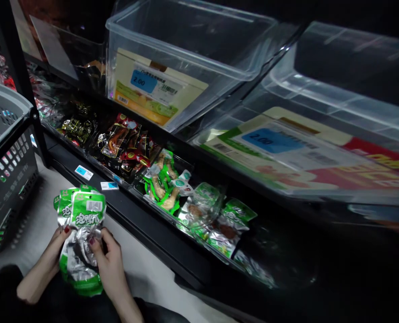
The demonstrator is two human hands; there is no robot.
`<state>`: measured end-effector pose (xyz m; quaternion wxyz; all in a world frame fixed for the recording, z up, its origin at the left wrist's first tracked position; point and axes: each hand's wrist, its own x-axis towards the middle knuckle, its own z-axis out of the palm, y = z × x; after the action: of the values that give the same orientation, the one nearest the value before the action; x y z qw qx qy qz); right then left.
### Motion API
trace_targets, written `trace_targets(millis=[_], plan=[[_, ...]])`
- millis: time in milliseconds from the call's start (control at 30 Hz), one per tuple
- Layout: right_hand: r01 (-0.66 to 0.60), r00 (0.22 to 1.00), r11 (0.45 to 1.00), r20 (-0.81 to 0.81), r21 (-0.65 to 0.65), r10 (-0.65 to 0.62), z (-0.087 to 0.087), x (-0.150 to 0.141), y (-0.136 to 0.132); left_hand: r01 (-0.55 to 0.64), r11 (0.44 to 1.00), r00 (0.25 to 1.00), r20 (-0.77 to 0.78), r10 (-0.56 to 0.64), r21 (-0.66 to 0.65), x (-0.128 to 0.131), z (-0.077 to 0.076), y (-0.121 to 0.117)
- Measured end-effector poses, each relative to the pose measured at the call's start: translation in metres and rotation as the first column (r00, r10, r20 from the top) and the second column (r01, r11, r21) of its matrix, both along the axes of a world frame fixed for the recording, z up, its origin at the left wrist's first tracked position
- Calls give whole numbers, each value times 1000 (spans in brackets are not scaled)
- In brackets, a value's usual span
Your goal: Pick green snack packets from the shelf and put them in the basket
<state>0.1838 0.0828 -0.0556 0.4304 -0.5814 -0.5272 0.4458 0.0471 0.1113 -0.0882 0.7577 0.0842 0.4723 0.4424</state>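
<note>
Both my hands hold a small stack of green and silver snack packets (80, 233) low at the left, above the pale floor. My left hand (56, 246) grips the stack's left edge with the thumb on top. My right hand (109, 258) is closed on the right edge, thumb pressed on the silver foil. The packets are fanned, the top ones showing a green label with white characters. Just beyond my hands runs the bottom shelf (145, 224), where a tray holds more green packets (162, 184).
A grey plastic basket (7, 170) stands at the left. Dark red and black snack packets (121, 143) fill the shelf trays further left. Two clear empty bins (186, 58) with 2.00 price labels sit tilted on the shelf above. Blue price tags (84, 172) line the shelf edge.
</note>
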Motion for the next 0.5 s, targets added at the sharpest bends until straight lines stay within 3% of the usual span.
trace_targets(millis=[200, 300, 400, 500], plan=[[58, 961, 998, -270, -14, -60, -7, 12, 0, -21, 996, 999, -31, 18, -81, 0, 11, 3], [128, 882, 990, -450, -54, -138, -4, 21, 5, -67, 994, 996, -67, 62, -82, 1, 18, 6], [55, 661, 980, -729, -189, -177, 5, 30, 10, -140, 988, 986, -98, 134, -65, -1, 21, 8], [-72, 304, 971, -932, -228, -197, 16, 34, 11, -155, 987, 985, -87, 151, -42, -5, 22, 9]])
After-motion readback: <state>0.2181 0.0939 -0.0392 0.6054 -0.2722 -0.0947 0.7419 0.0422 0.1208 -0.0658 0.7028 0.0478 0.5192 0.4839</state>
